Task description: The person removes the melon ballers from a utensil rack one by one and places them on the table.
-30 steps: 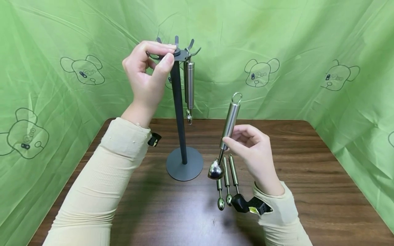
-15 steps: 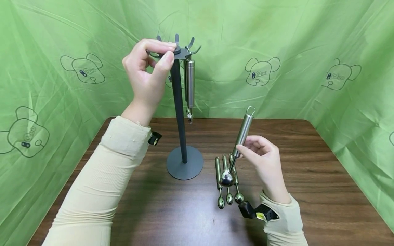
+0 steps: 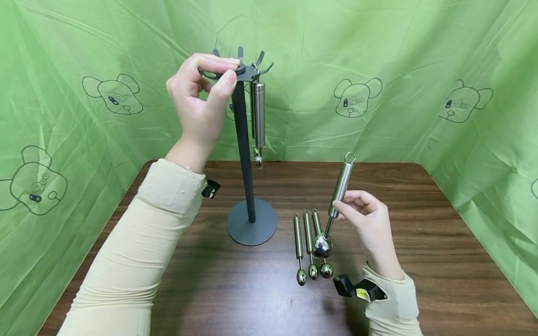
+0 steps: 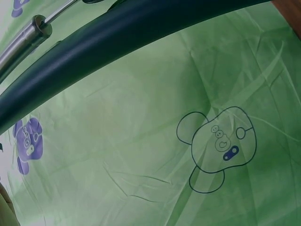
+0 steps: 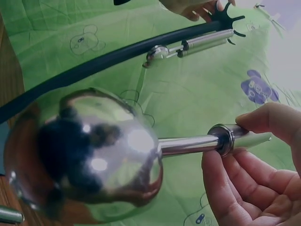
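In the head view my left hand (image 3: 199, 95) pinches the round top of a dark grey utensil stand (image 3: 245, 158) between thumb and forefinger. My right hand (image 3: 371, 221) holds a steel melon baller (image 3: 342, 179) by the lower handle, tilted, ring up and bowl down. Close up in the right wrist view, the rounded back of its bowl (image 5: 89, 155) faces the camera, with thumb and fingers on the handle's lower end. Steel scoops (image 3: 260, 116) hang from the stand's right side; their exact number is hard to tell. The left wrist view shows the pole (image 4: 117, 40) but not the left hand's grip.
Three smaller melon ballers (image 3: 297, 238) lie side by side on the wooden table (image 3: 420, 242), right of the stand's round base (image 3: 235, 228). The held bowl overlaps the rightmost one in view. A green printed cloth (image 3: 302, 42) encloses the table's back and sides.
My right hand has moved right and lower in the head view, carrying the melon baller away from the stand. My left hand and the stand have stayed in place.
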A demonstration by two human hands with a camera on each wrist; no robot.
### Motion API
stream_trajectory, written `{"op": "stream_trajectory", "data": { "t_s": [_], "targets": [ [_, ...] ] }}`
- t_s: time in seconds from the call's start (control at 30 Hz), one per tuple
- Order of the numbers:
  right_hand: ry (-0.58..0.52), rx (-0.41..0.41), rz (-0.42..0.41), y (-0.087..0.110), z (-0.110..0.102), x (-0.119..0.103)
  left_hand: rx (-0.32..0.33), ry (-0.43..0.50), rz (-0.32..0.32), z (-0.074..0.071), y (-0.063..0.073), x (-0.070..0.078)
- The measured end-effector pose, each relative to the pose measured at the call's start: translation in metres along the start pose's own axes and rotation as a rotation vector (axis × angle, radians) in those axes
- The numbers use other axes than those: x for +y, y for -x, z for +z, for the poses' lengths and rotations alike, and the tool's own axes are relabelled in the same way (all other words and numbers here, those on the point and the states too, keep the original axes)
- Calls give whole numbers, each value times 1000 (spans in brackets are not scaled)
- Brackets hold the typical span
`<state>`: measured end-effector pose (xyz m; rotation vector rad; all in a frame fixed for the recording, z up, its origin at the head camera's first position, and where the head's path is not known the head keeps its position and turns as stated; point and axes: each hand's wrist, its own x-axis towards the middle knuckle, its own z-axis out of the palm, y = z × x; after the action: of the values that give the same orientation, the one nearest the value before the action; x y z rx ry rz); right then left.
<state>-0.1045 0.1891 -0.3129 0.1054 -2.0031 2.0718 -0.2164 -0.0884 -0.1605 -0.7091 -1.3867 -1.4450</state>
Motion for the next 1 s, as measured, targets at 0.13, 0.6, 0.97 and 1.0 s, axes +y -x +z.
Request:
{"op": "stream_trajectory", "data": {
  "t_s": [0.13,0.6,0.97,1.0],
  "targets": [
    [11,-12,-15,-3,-6,4,1,1,-1,1,1,0],
    [90,-31,62,-13,-21,16,-17,3,-31,-3,1,3],
    [183,-88,151,-19,-29,27,-157,-103,-34,-15,-8,14],
    [194,-94,157,-20,-30,28,-169,-122,-21,-16,-9,15]
  ]
}}
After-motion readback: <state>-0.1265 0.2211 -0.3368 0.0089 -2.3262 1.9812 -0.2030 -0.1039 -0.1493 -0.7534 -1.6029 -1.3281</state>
